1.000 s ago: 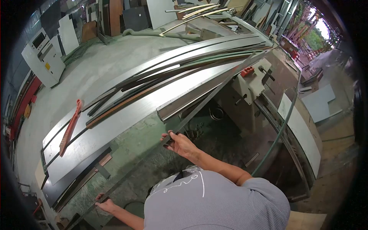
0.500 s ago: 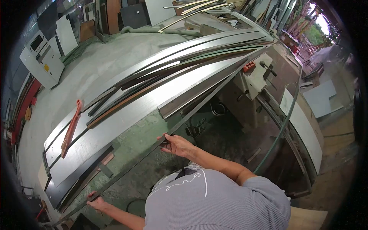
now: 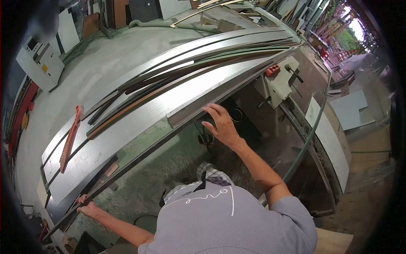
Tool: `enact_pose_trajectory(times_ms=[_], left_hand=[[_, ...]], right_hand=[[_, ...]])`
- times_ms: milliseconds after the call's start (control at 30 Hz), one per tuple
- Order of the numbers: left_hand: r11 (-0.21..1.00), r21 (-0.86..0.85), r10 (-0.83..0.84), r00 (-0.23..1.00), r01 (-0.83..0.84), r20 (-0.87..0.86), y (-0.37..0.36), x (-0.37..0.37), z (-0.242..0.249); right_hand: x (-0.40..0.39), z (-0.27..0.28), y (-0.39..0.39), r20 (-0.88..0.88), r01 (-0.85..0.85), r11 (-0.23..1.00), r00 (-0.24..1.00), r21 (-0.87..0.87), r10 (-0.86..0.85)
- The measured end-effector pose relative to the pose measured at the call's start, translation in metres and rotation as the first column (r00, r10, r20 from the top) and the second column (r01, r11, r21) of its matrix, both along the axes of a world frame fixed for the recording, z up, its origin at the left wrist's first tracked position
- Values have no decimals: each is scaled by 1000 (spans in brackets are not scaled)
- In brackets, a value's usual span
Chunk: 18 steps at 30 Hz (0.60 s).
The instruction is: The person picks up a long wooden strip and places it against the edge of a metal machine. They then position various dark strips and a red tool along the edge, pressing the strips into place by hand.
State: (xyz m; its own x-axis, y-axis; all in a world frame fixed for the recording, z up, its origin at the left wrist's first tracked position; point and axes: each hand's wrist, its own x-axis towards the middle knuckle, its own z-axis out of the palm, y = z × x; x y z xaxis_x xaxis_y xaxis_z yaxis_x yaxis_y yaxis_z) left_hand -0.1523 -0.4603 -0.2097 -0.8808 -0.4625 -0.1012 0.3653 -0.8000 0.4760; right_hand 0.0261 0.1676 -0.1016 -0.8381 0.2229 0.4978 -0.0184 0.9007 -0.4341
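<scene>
A long, thin, dark bar [image 3: 127, 168] runs diagonally along the front side of the metal-topped bench. Near its lower left end, my left hand [image 3: 88, 208] has its fingers wrapped round it. My right hand [image 3: 223, 128] is raised just below the bar's upper stretch, apart from it. Its thumb and fingers are spread, and nothing is in them. Beside the bar's upper part, a metal profile [image 3: 190, 106] lies along the bench edge.
Several long strips [image 3: 144, 95] lie across the shiny bench top [image 3: 97, 173]. An orange-handled saw-like tool [image 3: 70, 139] rests at its left end. To the right are a red block [image 3: 272, 70], a clamp-like fitting [image 3: 294, 73] and a green hose [image 3: 306, 146]. A white cabinet [image 3: 40, 65] stands far left.
My right hand has let go of the bar and moved up and right, opening. My left hand has shifted left, still holding the bar, which now lies closer to the bench edge.
</scene>
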Motion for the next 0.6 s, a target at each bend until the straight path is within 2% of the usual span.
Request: enact_pose_trajectory(times_ms=[33,67,100,167,233,267,333,433,467,600], left_hand=[[999,43,-32,996,29,87,3,-5,0],[995,86,-69,983,55,170,7,-11,1],[995,81,-73,983,60,167,13,-17,1],[997,68,-63,958,45,278,42,-24,9],[998,63,-32,945,12,325,74,-27,14],[997,70,-53,951,34,305,86,-28,12],[992,99,-103,957,79,272,106,-28,8],[989,56,-144,953,134,267,143,-19,11],[973,132,-213,954,189,211,153,-13,13],[982,119,-175,952,149,252,196,4,25]], right_hand=[[-7,1,10,3,1,1000,1000,-5,-1],[-14,2,20,39,0,987,999,161,-6],[-22,2,32,71,-5,946,997,324,-19],[-36,-10,59,150,-35,949,989,313,-13],[-45,-20,85,334,-103,916,942,387,-36],[-45,-25,94,341,-108,918,940,383,-32],[-46,-27,112,343,-212,916,935,340,89],[-37,-20,133,448,-226,942,889,248,95],[-34,-21,145,449,-226,945,888,236,100],[-24,-21,188,429,-213,961,895,174,121]])
